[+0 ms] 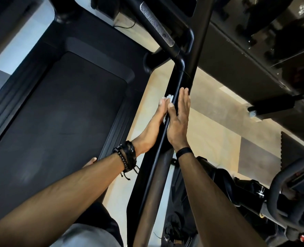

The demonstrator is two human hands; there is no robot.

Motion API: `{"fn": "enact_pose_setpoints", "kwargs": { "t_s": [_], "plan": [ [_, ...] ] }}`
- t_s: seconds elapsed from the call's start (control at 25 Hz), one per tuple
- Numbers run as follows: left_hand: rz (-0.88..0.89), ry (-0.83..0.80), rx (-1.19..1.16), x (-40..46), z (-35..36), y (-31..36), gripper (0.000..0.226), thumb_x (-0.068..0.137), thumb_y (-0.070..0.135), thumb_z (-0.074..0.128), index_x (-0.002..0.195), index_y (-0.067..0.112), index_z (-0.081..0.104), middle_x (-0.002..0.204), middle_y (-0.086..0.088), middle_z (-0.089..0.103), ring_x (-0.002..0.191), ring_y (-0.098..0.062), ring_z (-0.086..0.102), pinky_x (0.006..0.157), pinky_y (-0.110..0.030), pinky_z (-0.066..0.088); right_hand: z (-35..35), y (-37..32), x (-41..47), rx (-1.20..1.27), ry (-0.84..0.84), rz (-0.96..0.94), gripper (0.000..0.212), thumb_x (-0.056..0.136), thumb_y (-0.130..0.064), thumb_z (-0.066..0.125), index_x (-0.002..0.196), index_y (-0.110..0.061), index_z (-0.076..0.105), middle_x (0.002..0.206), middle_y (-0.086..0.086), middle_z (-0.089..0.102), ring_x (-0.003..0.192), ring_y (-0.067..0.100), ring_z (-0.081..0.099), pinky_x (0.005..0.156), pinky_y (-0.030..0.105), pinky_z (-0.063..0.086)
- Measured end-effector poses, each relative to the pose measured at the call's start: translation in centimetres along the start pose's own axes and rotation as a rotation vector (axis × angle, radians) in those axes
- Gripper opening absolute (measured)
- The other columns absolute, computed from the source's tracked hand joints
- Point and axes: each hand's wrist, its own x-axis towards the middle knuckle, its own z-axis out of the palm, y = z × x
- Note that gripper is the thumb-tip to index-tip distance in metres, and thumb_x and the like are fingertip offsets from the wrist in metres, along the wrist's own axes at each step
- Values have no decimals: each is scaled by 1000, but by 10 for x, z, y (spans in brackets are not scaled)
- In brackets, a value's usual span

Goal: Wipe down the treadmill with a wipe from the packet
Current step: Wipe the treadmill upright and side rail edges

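- The person stands on the treadmill, looking down along its right side rail (167, 111), a black bar running from about six o'clock up toward twelve.
- The left hand (152, 129) lies flat against the rail's left face, fingers straight and close together, pointing up the bar.
- The right hand (178, 118) lies flat on the rail's other side, fingers straight, thumb along the bar's top edge.
- The white wipe (169, 98) is squeezed between the two hands against the rail; only a crumpled bit shows at the fingertips, with a sliver lower down by the right thumb.
- Whether either hand actually pinches the wipe I cannot tell; both look pressed flat.
- Dark bracelets (128, 155) wrap the left wrist, and a thin black band (184, 152) circles the right wrist.
- The treadmill belt (62, 111) fills the nine o'clock side, dark and matte.
- At about twelve o'clock a handlebar carries a silvery grip plate (156, 24).
- Pale floor (210, 132) shows at three o'clock, with other black gym equipment (290, 202) toward four o'clock.
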Motion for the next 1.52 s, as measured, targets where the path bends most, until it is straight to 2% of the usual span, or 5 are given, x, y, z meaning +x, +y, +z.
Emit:
{"fn": "enact_pose_setpoints", "kwargs": {
  "t_s": [0.12, 0.28, 0.44, 0.96, 1.52],
  "plan": [
    [-35, -4, 41, 4, -4, -5, 65, 106, 55, 6, 161, 22, 14, 168, 12, 8, 144, 14, 9, 126, -28, -2, -1, 1, -1, 3, 6, 3, 62, 104, -40, 37, 160, -24, 17, 168, -12, 4, 153, 3, -5, 126, 33, -2],
    [-30, -14, 85, 2, -2, 0, 73, 101, 64, 7, 162, 23, 10, 168, 11, 3, 148, 9, 2, 119, -9, 1, -2, 0, 1, 13, -8, 5, 62, 103, -39, 37, 160, -26, 16, 167, -14, 4, 152, 1, -6, 124, 29, -3],
    [1, -19, 162, 2, -3, -11, 86, 89, 77, 9, 162, 29, 6, 168, 16, -2, 151, 6, -6, 126, -42, -9, -3, 0, -1, 25, -7, 8, 63, 102, -40, 36, 160, -26, 16, 168, -13, 4, 152, 0, -6, 124, 29, -3],
    [-7, -28, 209, 6, -7, -17, 82, 91, 76, 16, 161, 34, 5, 167, 20, -1, 149, 10, -5, 125, -47, -10, -2, -2, -1, 25, -8, 35, 60, 105, -37, 37, 160, -27, 16, 168, -15, 4, 152, -1, -5, 122, 25, -2],
    [16, -66, 223, -1, -4, -5, 90, 86, 87, 8, 158, 34, 4, 159, 33, -4, 147, 15, -5, 122, -22, -10, -3, -23, 49, -129, 11, 185, 77, 99, -23, 50, 161, -31, 5, 169, -7, -4, 153, 8, -3, 125, 35, 3]
  ]
}}
